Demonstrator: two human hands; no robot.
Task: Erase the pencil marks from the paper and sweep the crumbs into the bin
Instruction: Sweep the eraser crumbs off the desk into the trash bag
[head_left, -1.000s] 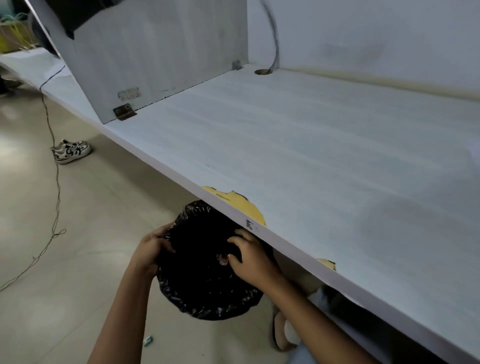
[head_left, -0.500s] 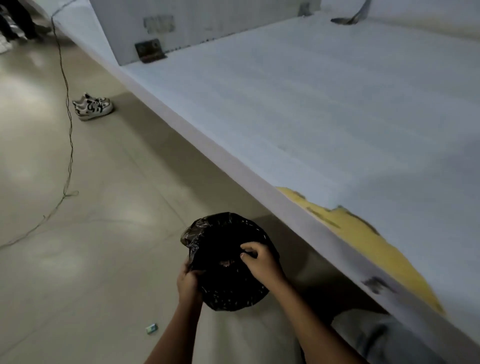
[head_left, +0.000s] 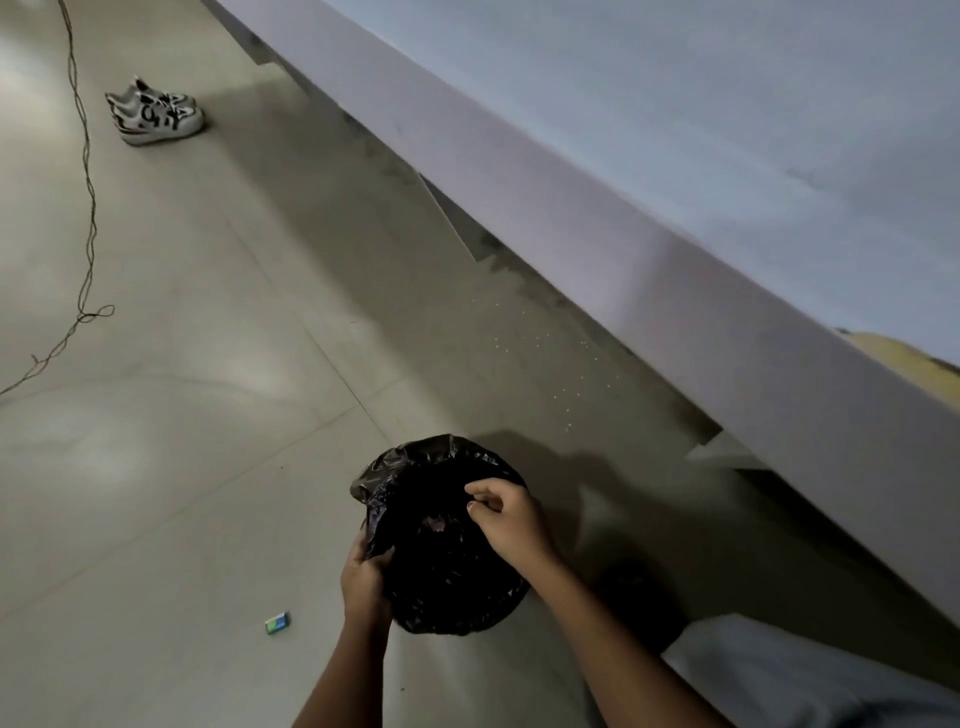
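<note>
1. Down on the floor, item one: bin, lined with a black bag, standing just beside the desk's front edge, mouth facing up. No paper is in sight.
2. Left hand: grips the liner at the near rim, fingers curled into the plastic.
3. Right hand: over the far side of the mouth, fingers curled, tips drawn together. Whether they pinch crumbs, liner or nothing, I cannot tell.
4. Step in hand, as I judge it: emptying crumbs. Best done low over the opening, liner held wide.
5. Pale specks: scattered on the floor under the desk overhang, apart from the bin.
6. Room: the overhang crowds the right; open floor lies left.
7. Small green-and-white object: near the left wrist.
8. Shoes, cable: well apart.
</note>
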